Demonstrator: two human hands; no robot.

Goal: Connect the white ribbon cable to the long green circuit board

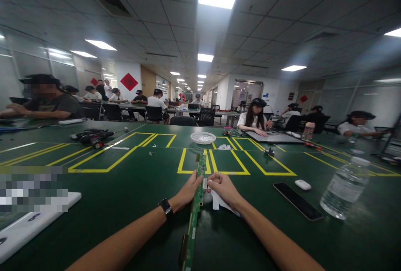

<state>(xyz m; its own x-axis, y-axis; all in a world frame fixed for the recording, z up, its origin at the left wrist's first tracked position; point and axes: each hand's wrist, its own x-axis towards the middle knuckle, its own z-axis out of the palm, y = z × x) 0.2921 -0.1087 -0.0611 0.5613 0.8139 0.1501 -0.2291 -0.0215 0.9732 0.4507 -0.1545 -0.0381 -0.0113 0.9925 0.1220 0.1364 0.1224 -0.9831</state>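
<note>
A long, narrow green circuit board (196,206) runs away from me over the table, carrying small parts and brownish flex strips along its left edge. My left hand (189,188) is closed around the board's left side, thumb on its face. On the other side, my right hand (224,188) pinches a small whitish-silver piece (205,183) against the board's right edge; I cannot tell whether it is attached there. A white paper or cloth (216,201) hangs under the right hand, and the fingers partly hide it.
A water bottle (344,189), a phone (297,201) and a white earbud case (303,185) stand to the right. Ahead sits a white basket (203,138). Power tools (92,137) lie at the left, beyond a white panel (40,221). Several people sit around.
</note>
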